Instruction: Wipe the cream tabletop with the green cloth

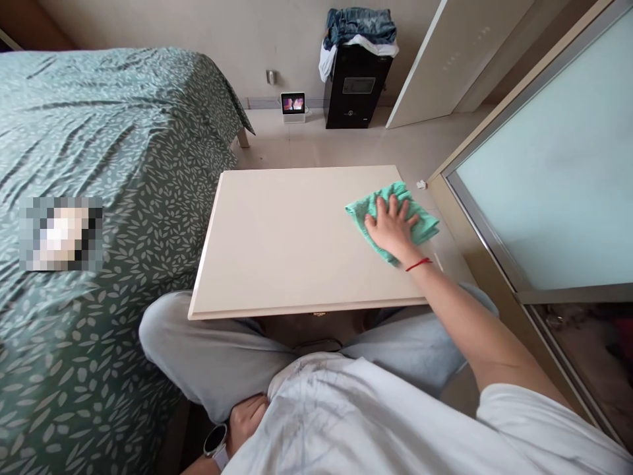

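My right hand lies flat with its fingers spread, pressing a green cloth onto the right part of a small cream-coloured table. The cloth is rumpled and reaches past the table's right edge. A red string bracelet circles my right wrist. Down in my lap, my left hand rests on my thigh with its fingers curled in, partly covered by my white shirt. A watch is on the left wrist. The table stands in front of me, over my knees.
On the left is a bed with a green leaf-patterned cover and a blurred-out object on it. A small screen and a black cabinet topped with folded jeans stand by the wall. Frosted sliding doors flank the right.
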Tool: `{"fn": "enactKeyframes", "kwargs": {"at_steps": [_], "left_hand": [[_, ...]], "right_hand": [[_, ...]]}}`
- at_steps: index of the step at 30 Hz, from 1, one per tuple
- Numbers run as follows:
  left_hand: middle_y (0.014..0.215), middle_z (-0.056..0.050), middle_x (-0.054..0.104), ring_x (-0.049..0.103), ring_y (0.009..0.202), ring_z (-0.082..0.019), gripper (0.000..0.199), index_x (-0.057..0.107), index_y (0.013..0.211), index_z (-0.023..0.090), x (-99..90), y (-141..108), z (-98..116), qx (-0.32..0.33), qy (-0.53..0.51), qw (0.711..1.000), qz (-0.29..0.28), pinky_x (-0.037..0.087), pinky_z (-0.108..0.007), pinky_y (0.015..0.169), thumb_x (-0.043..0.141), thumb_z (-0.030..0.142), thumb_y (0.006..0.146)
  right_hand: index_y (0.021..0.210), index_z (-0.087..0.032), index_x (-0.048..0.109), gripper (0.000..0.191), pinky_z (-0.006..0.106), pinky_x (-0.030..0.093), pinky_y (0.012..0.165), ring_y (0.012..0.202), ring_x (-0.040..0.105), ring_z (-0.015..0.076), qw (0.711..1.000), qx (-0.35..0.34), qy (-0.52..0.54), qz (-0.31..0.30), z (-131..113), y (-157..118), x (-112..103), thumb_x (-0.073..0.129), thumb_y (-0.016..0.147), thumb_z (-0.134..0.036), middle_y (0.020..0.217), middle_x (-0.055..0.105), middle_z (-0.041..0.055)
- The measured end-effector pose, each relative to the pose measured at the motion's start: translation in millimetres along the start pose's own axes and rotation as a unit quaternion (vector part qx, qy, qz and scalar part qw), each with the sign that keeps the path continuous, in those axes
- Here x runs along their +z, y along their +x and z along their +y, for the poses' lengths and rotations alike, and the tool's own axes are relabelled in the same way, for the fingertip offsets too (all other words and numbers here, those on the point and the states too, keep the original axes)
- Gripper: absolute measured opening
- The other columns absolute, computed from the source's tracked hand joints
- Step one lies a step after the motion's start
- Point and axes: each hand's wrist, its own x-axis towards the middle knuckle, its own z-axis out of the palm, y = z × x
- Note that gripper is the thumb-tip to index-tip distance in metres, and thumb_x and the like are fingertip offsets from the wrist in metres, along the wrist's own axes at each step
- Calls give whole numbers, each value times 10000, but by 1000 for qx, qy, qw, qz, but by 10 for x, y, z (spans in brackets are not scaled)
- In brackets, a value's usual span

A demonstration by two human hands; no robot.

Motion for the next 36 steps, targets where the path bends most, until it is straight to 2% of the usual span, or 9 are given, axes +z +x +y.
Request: {"fn": "enactKeyframes", "kwargs": {"at_steps": [4, 11, 14, 17, 20, 23, 32, 34, 36], "left_hand": [[464, 23, 462, 450, 389, -82, 302, 442, 530, 201, 4, -7, -13, 3, -1, 1000, -20, 295, -180, 400, 342, 314, 792], [445, 38, 416, 409, 381, -56, 315, 396, 503, 188, 4, -5, 0, 4, 0, 1000, -2, 273, -165, 397, 353, 286, 799], [442, 40, 410, 401, 378, -51, 336, 388, 495, 184, 5, -12, 11, 5, 10, 1000, 8, 271, -165, 400, 334, 292, 809], [447, 40, 411, 401, 380, -49, 343, 392, 495, 181, 10, -26, 6, 6, 12, 1000, 11, 269, -165, 403, 323, 291, 813], [445, 42, 404, 393, 383, -45, 341, 387, 489, 176, 15, -34, -3, 2, 13, 1000, 12, 260, -161, 408, 333, 278, 810], [444, 43, 405, 384, 385, -45, 346, 382, 482, 174, 20, -35, -12, 3, 13, 1000, 12, 252, -163, 414, 341, 289, 805], [450, 33, 417, 395, 399, -57, 335, 388, 482, 178, 24, -19, 5, 17, 16, 1000, 10, 234, -181, 424, 341, 285, 795], [442, 35, 404, 383, 395, -55, 338, 371, 473, 177, 21, -2, 17, 21, 18, 999, 19, 222, -183, 421, 346, 284, 792], [437, 36, 396, 378, 393, -55, 345, 356, 463, 177, 18, 13, 25, 24, 18, 999, 23, 215, -185, 419, 348, 292, 789]], "right_hand": [[1922, -159, 461, 832, 933, 216, 1408, 1852, 221, 608, 986, -157, 25, -44, -867, -136, 136, 486, 1179, -532, 2032, 280, 239], [1928, -224, 466, 804, 867, 98, 1485, 1906, 109, 524, 877, -440, 67, -180, -2671, -381, 163, 609, 1174, -464, 2062, 211, 154], [1839, -256, 600, 625, 864, 149, 1484, 1896, 210, 471, 848, -487, 67, -198, -3156, -574, 166, 459, 1257, -432, 2026, 358, 119], [1844, -241, 583, 623, 891, 181, 1466, 1897, 209, 458, 866, -465, 66, -172, -3335, -693, 193, 373, 1284, -412, 2037, 322, 134], [1925, -272, 462, 704, 938, 125, 1444, 1917, 82, 485, 879, -447, 54, -158, -3189, -693, 205, 494, 1251, -471, 2071, 167, 124], [1943, -300, 437, 740, 951, 120, 1433, 1912, 115, 498, 898, -412, 40, -147, -2745, -558, 155, 521, 1236, -502, 2061, 208, 128], [1945, -288, 427, 720, 936, 282, 1386, 1884, 249, 489, 995, -74, -40, -52, -293, -5, -138, 329, 1261, -489, 2051, 258, 172], [1922, -254, 468, 726, 938, 379, 1329, 1846, 326, 526, 999, -4, -48, -9, 104, -47, -106, 302, 1255, -486, 2025, 317, 216], [1901, -225, 500, 730, 927, 460, 1269, 1800, 396, 559, 997, 27, -67, 26, 278, -134, -44, 312, 1246, -485, 1990, 378, 260]]}}
